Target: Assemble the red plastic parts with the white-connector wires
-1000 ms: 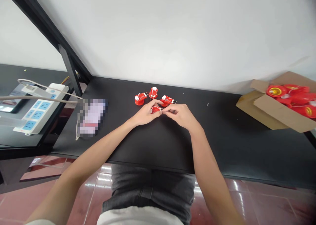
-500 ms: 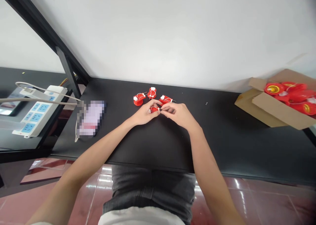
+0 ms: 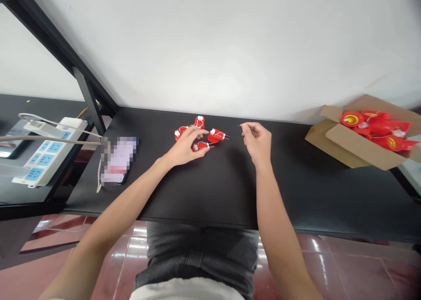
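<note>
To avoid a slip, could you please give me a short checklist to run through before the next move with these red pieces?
Left hand at the front red piece: ok, its fingers are spread over the group.
Right hand apart from the pieces: ok, raised with its fingertips pinched together.
Anything held in those fingertips: cannot tell, too small to see.
Four red pieces grouped on the black table: ok.
Spare red parts inside the cardboard box: ok.
</note>
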A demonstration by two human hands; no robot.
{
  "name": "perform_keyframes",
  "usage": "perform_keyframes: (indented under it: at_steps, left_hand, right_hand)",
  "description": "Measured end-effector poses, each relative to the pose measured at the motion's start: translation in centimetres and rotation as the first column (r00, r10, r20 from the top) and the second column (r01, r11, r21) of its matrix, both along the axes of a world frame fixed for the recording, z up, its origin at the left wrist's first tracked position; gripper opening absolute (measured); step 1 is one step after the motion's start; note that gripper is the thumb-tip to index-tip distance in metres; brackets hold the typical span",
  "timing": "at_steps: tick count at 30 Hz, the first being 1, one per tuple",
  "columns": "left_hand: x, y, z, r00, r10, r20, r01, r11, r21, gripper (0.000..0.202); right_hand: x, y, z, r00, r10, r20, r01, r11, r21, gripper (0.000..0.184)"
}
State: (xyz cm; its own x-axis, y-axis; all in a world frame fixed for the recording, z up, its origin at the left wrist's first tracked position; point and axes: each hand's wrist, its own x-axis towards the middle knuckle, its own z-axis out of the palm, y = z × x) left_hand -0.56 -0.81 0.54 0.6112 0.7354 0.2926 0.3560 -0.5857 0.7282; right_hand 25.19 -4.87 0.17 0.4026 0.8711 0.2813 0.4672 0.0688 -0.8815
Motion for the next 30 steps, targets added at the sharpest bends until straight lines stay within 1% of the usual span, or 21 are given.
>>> perform_keyframes:
  at_steps: [2, 5, 7, 9, 13, 17, 19, 20, 21, 22, 24, 25, 26, 27, 28, 30]
  left_hand:
    - [-0.1, 0.2, 0.0, 0.994, 0.078, 0.071, -0.083, 0.994, 0.068, 0.032]
    - [-0.3, 0.6, 0.1, 0.969, 0.208, 0.136, -0.225, 0.966, 0.125, 0.021]
    - [-0.4, 0.8, -0.1, 0.961, 0.241, 0.133, -0.259, 0.955, 0.143, 0.019]
    - [-0.4, 0.8, -0.3, 0.971, 0.216, 0.103, -0.230, 0.960, 0.157, 0.020]
    - [-0.3, 0.5, -0.6, 0.995, 0.097, 0.006, -0.097, 0.986, 0.137, 0.025]
    - [0.0, 0.0, -0.4, 1.000, 0.012, -0.028, -0.009, 0.995, 0.103, 0.036]
    - [0.0, -0.2, -0.3, 0.999, -0.028, -0.044, 0.031, 0.997, 0.068, 0.044]
    - [0.1, -0.3, -0.3, 0.997, -0.047, -0.058, 0.049, 0.998, 0.038, 0.047]
    - [0.1, -0.4, -0.4, 0.995, -0.065, -0.074, 0.065, 0.998, 0.000, 0.050]
    - [0.2, -0.4, -0.4, 0.993, -0.079, -0.091, 0.076, 0.996, -0.038, 0.051]
    - [0.3, -0.5, -0.6, 0.990, -0.090, -0.108, 0.079, 0.992, -0.099, 0.050]
    - [0.4, -0.5, -0.8, 0.990, -0.090, -0.107, 0.078, 0.990, -0.114, 0.048]
    - [0.5, -0.5, -0.9, 0.991, -0.089, -0.100, 0.077, 0.990, -0.120, 0.047]
    - [0.6, -0.5, -1.0, 0.992, -0.087, -0.090, 0.076, 0.990, -0.121, 0.045]
    - [0.7, -0.5, -1.2, 0.993, -0.086, -0.082, 0.076, 0.990, -0.120, 0.044]
    - [0.9, -0.5, -1.4, 0.994, -0.078, -0.081, 0.068, 0.990, -0.123, 0.043]
  right_hand:
    - [0.5, 0.4, -0.6, 0.999, -0.028, -0.032, 0.028, 1.000, -0.014, 0.039]
    - [0.7, 0.7, -1.2, 0.998, -0.031, -0.062, 0.029, 0.999, -0.034, 0.036]
    - [0.6, 0.7, -1.3, 0.998, -0.016, -0.068, 0.013, 0.999, -0.047, 0.036]
    - [0.5, 0.7, -1.3, 0.998, -0.002, -0.063, -0.002, 0.998, -0.060, 0.036]
    - [0.2, 0.6, -0.9, 1.000, 0.017, -0.015, -0.018, 0.998, -0.057, 0.038]
    - [-0.6, -0.1, 0.3, 0.998, 0.051, -0.032, -0.051, 0.999, -0.001, 0.037]
    - [-1.2, -0.7, 1.1, 0.991, 0.117, -0.065, -0.115, 0.993, 0.020, 0.033]
    - [-1.5, -1.0, 1.4, 0.983, 0.172, -0.067, -0.172, 0.985, 0.009, 0.031]
    - [-1.8, -1.3, 1.6, 0.969, 0.239, -0.061, -0.241, 0.970, -0.028, 0.028]
    - [-2.0, -1.5, 1.8, 0.948, 0.317, -0.043, -0.320, 0.943, -0.089, 0.025]
    - [-2.5, -1.8, 1.8, 0.890, 0.456, -0.008, -0.445, 0.865, -0.231, 0.021]
    - [-2.7, -1.8, 1.8, 0.862, 0.507, -0.005, -0.487, 0.825, -0.288, 0.020]
    - [-2.9, -1.8, 1.7, 0.841, 0.540, -0.012, -0.514, 0.793, -0.327, 0.020]
    - [-3.1, -1.7, 1.6, 0.830, 0.557, -0.024, -0.529, 0.774, -0.346, 0.019]
    - [-3.3, -1.7, 1.6, 0.830, 0.556, -0.036, -0.532, 0.771, -0.350, 0.018]
    - [-3.5, -1.6, 1.5, 0.844, 0.534, -0.045, -0.516, 0.787, -0.340, 0.013]
